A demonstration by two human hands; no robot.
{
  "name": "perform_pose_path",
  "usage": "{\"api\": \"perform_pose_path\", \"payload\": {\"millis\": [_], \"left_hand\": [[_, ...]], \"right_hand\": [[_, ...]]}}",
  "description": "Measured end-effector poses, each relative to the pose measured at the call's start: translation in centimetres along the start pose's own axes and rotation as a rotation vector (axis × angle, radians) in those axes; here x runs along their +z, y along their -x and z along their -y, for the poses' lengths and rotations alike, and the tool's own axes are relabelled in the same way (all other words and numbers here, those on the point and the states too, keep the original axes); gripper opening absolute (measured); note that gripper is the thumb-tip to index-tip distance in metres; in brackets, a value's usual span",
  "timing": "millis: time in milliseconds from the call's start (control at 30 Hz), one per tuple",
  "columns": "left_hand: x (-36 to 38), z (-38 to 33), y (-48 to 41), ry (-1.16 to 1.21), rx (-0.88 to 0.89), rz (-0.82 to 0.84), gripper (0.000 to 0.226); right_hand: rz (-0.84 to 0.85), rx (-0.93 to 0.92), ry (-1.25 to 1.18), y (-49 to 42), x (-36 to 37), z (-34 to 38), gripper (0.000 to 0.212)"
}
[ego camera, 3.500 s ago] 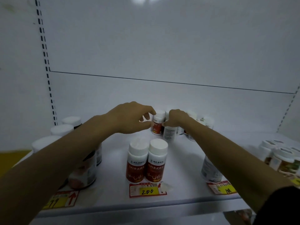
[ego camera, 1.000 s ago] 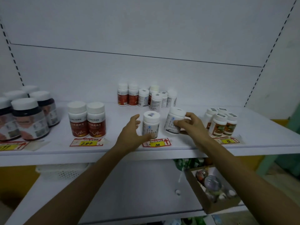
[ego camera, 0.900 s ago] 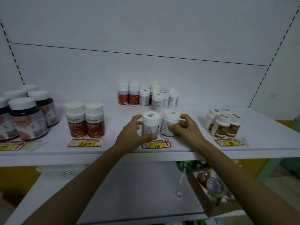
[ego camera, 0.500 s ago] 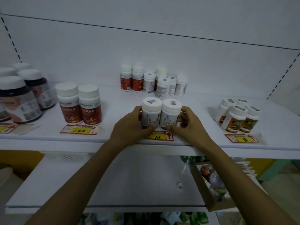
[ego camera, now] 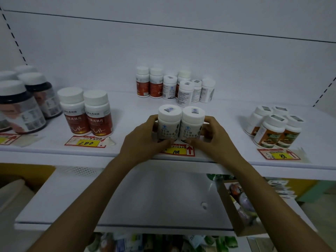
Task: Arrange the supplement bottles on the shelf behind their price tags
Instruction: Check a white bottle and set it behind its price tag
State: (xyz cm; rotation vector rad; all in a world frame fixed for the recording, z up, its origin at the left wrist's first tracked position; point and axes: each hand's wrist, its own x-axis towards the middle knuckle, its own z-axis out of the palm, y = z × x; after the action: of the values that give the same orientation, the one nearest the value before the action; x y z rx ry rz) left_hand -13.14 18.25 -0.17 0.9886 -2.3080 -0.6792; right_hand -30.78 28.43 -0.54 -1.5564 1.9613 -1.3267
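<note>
Two white supplement bottles stand side by side at the shelf's front, just behind the "108" price tag (ego camera: 179,151). My left hand (ego camera: 143,138) grips the left white bottle (ego camera: 168,124). My right hand (ego camera: 211,137) grips the right white bottle (ego camera: 192,125). Both bottles are upright and touch each other. A loose cluster of several small bottles (ego camera: 174,87), some red-labelled and some white, stands at the back of the shelf (ego camera: 127,153).
Two red-labelled bottles (ego camera: 87,113) stand behind the "280" tag (ego camera: 85,142). Dark large jars (ego camera: 21,106) sit far left. Several orange-green bottles (ego camera: 274,128) stand right behind another tag (ego camera: 279,154). A cardboard box (ego camera: 238,206) of goods sits on a lower shelf.
I brought two white bottles from the back cluster to the front. The right one was slid against the left one, and now both hands hold the pair behind the 108 tag.
</note>
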Motion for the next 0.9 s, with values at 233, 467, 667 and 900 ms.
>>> {"api": "perform_pose_path", "payload": {"millis": [233,467,667,900], "left_hand": [[0.1,0.1,-0.1,0.024,-0.008,0.019,0.071],[-0.8,0.2,-0.5,0.328,-0.014,-0.029,0.075],[-1.3,-0.3,-1.1,0.42,-0.042,-0.17,0.044],[-2.8,-2.2,-4.1,0.461,-0.047,-0.225,0.035]], "right_hand": [[0.01,0.003,0.011,0.1,0.0,0.1,0.064],[0.025,0.096,-0.149,-0.5,-1.2,0.6,0.09],[-0.107,0.092,-0.271,-3.1,-3.0,2.3,0.051],[-0.135,0.043,-0.078,-11.5,-3.9,4.6,0.037]]}}
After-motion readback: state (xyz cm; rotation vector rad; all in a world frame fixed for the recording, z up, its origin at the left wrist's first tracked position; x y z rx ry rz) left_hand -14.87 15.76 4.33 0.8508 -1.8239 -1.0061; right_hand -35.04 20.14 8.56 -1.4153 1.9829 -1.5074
